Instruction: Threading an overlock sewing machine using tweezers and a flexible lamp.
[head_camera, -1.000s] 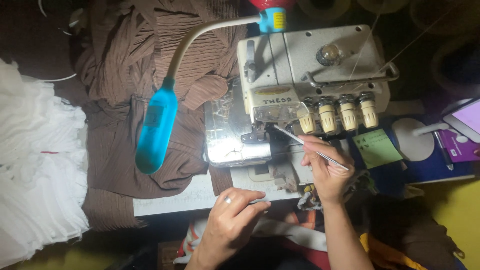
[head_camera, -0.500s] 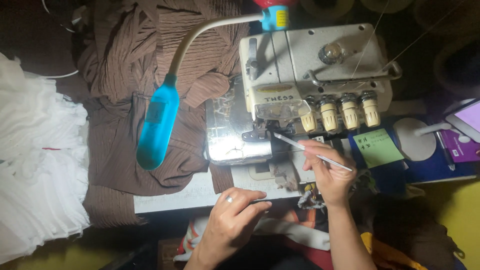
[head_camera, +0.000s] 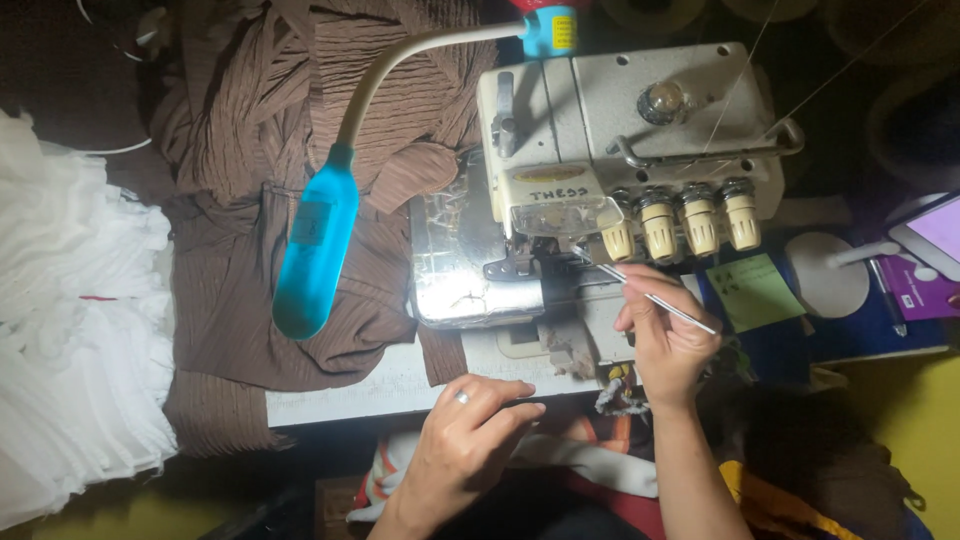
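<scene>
The right hand (head_camera: 665, 345) had its fingers clamped on thin metal tweezers (head_camera: 655, 298), tip at the sewing machine (head_camera: 620, 140) needle area. The left hand (head_camera: 465, 440) rested at the table's (head_camera: 340, 395) near edge, fingers loosely together, holding nothing.

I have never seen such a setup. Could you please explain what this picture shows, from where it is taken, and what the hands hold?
One camera on the person's head looks down. The cream-coloured overlock sewing machine stands on a white table. The right hand holds thin metal tweezers, their tip near the needle area. The left hand, with a ring, rests at the table's front edge and holds nothing. Ribbed brown fabric lies left of the machine, pleated white fabric farther left. A blue lamp on a bendable neck hangs over the brown fabric.
</scene>
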